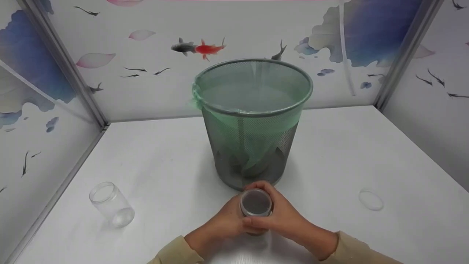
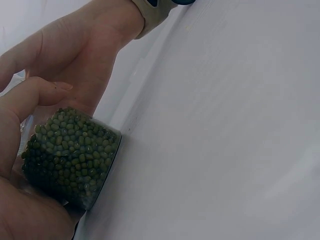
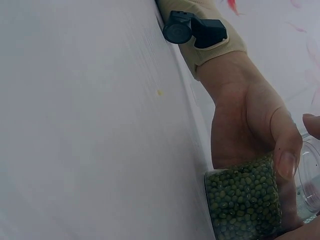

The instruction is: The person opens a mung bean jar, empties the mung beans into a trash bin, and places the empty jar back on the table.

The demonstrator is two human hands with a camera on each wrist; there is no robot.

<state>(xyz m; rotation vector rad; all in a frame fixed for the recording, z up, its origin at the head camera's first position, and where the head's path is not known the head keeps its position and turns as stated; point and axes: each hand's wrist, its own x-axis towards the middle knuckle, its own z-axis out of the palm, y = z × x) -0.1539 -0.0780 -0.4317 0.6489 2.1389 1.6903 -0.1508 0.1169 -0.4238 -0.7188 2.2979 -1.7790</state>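
Note:
Both hands wrap around a clear jar (image 1: pixel 256 202) in front of the bin. Green mung beans (image 2: pixel 72 152) fill its lower part, and its base is right at the tabletop. My left hand (image 1: pixel 229 218) holds the jar's body, its thumb (image 3: pixel 287 159) lying along the side. Around the top, my right hand (image 1: pixel 284 212) grips near the rim, fingers behind and thumb across the front. In the right wrist view the jar's clear upper rim (image 3: pixel 309 172) shows between the hands. Part of the body is hidden by the fingers.
Behind the hands stands a mesh waste bin (image 1: pixel 253 113) lined with a green bag. An uncovered clear jar (image 1: pixel 115 207) stands at the left. A thin clear ring-shaped piece (image 1: pixel 374 210) lies at the right. Printed panels (image 1: pixel 146 91) enclose the white table (image 1: pixel 157 176) at back and sides.

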